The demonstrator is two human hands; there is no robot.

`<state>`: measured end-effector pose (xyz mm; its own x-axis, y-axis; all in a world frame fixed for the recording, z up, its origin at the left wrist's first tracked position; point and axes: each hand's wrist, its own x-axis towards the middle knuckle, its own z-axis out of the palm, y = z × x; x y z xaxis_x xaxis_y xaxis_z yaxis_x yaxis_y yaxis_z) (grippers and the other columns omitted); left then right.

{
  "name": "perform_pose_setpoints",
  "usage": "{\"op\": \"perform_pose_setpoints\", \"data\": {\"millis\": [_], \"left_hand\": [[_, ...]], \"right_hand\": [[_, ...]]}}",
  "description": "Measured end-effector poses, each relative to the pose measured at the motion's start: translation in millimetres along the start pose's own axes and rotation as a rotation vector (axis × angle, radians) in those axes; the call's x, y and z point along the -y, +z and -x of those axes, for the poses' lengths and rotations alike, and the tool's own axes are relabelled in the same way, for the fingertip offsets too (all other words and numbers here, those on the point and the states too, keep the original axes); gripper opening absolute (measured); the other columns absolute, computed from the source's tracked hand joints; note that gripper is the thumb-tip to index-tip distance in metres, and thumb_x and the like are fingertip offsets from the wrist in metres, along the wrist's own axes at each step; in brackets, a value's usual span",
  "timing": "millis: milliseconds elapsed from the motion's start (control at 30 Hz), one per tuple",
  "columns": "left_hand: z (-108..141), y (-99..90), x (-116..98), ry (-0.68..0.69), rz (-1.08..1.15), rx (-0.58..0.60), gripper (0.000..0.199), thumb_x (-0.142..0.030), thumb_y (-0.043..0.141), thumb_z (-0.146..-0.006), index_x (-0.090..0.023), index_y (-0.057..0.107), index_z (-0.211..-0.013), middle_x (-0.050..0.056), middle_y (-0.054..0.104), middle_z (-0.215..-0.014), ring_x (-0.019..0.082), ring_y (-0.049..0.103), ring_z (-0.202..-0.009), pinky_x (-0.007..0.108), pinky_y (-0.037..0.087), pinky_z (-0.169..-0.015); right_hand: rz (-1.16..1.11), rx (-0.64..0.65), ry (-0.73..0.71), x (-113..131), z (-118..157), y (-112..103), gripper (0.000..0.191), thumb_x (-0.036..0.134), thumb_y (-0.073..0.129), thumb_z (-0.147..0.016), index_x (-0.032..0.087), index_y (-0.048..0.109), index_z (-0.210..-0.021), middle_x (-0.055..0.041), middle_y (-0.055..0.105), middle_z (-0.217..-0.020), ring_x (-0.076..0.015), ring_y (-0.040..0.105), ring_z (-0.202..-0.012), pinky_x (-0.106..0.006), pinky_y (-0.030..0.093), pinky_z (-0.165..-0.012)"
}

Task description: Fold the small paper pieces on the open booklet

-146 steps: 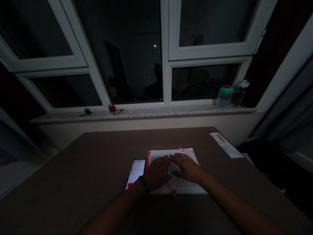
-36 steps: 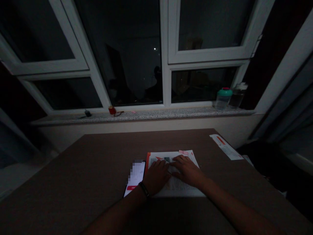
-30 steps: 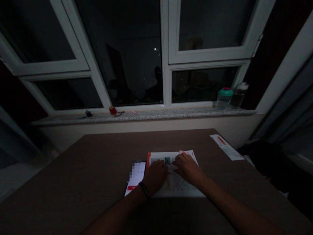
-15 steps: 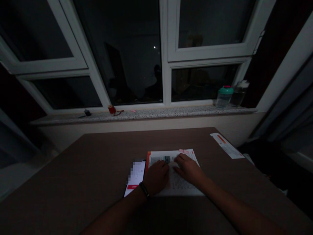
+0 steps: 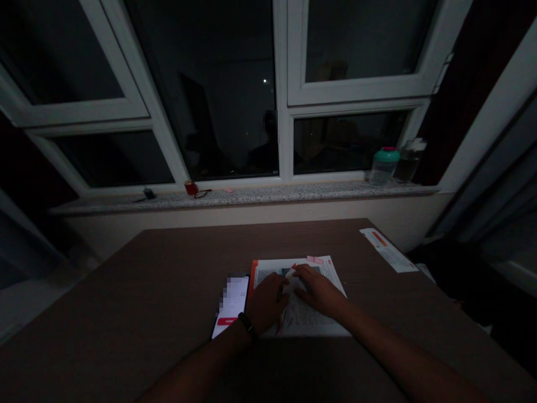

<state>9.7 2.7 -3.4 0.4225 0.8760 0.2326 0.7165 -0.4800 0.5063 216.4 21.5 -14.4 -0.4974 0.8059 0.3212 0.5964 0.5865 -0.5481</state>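
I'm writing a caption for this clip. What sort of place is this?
Probably a study corner in a home or dorm room, at night: a book lies on a brown desk beside a phone, and drinking bottles stand on the sill of a dark window.

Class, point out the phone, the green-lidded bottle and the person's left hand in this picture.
Phone (image 5: 231,299): head view, on its lit screen.
Green-lidded bottle (image 5: 381,174): head view, on its body below the lid.
Left hand (image 5: 266,302): head view, on the back of the hand.
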Motion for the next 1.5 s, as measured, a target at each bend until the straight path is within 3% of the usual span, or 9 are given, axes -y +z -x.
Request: {"op": "perform_pose_setpoints", "data": {"millis": [167, 267, 433, 600, 733, 867, 1200, 1500], "left_hand": [[0.3, -2.3, 0.2, 0.02, -0.183, -0.032, 0.033, -0.024, 0.061, -0.085, -0.02, 0.054, -0.117, 0.007, 0.053, -0.114, 0.025, 0.048, -0.106, 0.04, 0.041, -0.093], [-0.5, -3.1, -1.5, 0.016, -0.23, -0.025, 0.028, -0.027, 0.06, -0.088, -0.02, 0.055, -0.114, 0.007, 0.052, -0.113, 0.025, 0.048, -0.104, 0.04, 0.042, -0.091], [-1.7, -2.3, -0.6, 0.013, -0.182, -0.042, 0.014, -0.023, 0.056, -0.092, -0.018, 0.057, -0.105, 0.007, 0.054, -0.107, 0.023, 0.05, -0.1, 0.038, 0.043, -0.087], [-1.3, -0.5, 2.5, 0.027, -0.119, -0.057, 0.017, -0.021, 0.065, -0.085, -0.02, 0.057, -0.1, 0.005, 0.055, -0.106, 0.022, 0.051, -0.1, 0.038, 0.044, -0.088], [-1.3, 0.6, 3.8, 0.0, -0.129, -0.096, 0.019, -0.021, 0.067, -0.083, -0.018, 0.057, -0.098, 0.006, 0.055, -0.105, 0.023, 0.051, -0.099, 0.039, 0.043, -0.088], [-1.6, 1.8, 5.3, -0.025, -0.15, -0.114, 0.031, -0.02, 0.068, -0.082, -0.016, 0.056, -0.11, 0.008, 0.053, -0.108, 0.024, 0.05, -0.103, 0.04, 0.042, -0.092], [-2.2, -1.3, 3.9, 0.006, -0.182, -0.041, 0.034, -0.04, 0.065, -0.086, -0.02, 0.057, -0.112, 0.006, 0.053, -0.11, 0.024, 0.051, -0.102, 0.039, 0.043, -0.089], [-1.0, 0.2, 4.2, 0.009, -0.174, -0.05, 0.038, -0.043, 0.064, -0.086, -0.02, 0.055, -0.116, 0.007, 0.052, -0.114, 0.025, 0.049, -0.106, 0.039, 0.042, -0.093]], "right_hand": [[0.139, -0.052, -0.004, 1.4, -1.8, -0.2, 0.034, 0.021, 0.066, -0.082, 0.019, 0.057, -0.115, -0.0109, 0.057, -0.12, -0.0264, 0.052, -0.116, -0.042, 0.042, -0.101], [0.235, -0.073, 0.02, -0.8, -3.0, 1.2, 0.032, 0.024, 0.067, -0.082, 0.018, 0.06, -0.113, -0.0111, 0.059, -0.113, -0.0276, 0.052, -0.112, -0.045, 0.041, -0.101], [0.309, -0.045, 0.019, -5.9, -3.6, 2.5, 0.036, 0.028, 0.063, -0.088, 0.019, 0.06, -0.122, -0.0133, 0.056, -0.121, -0.0293, 0.046, -0.12, -0.048, 0.038, -0.104], [0.271, -0.011, 0.003, -8.3, -3.6, -2.0, 0.041, 0.033, 0.064, -0.088, 0.02, 0.059, -0.126, -0.0131, 0.054, -0.128, -0.0288, 0.043, -0.124, -0.048, 0.033, -0.108], [0.188, 0.009, -0.064, -6.5, -2.0, -5.8, 0.042, 0.035, 0.067, -0.085, 0.021, 0.06, -0.123, -0.0115, 0.055, -0.125, -0.0269, 0.046, -0.121, -0.044, 0.037, -0.105], [0.133, 0.035, -0.109, -1.6, -0.3, -5.8, 0.041, 0.036, 0.07, -0.082, 0.022, 0.062, -0.12, -0.0106, 0.055, -0.124, -0.0264, 0.047, -0.118, -0.043, 0.039, -0.101], [0.157, -0.001, -0.041, 2.2, -0.1, -4.0, 0.038, 0.032, 0.071, -0.081, 0.021, 0.06, -0.115, -0.0097, 0.058, -0.116, -0.0267, 0.05, -0.111, -0.042, 0.041, -0.095], [0.139, -0.042, -0.012, -1.7, -0.5, -1.9, 0.045, 0.034, 0.075, -0.077, 0.02, 0.058, -0.116, -0.0101, 0.057, -0.115, -0.0276, 0.05, -0.11, -0.044, 0.04, -0.097]]}}
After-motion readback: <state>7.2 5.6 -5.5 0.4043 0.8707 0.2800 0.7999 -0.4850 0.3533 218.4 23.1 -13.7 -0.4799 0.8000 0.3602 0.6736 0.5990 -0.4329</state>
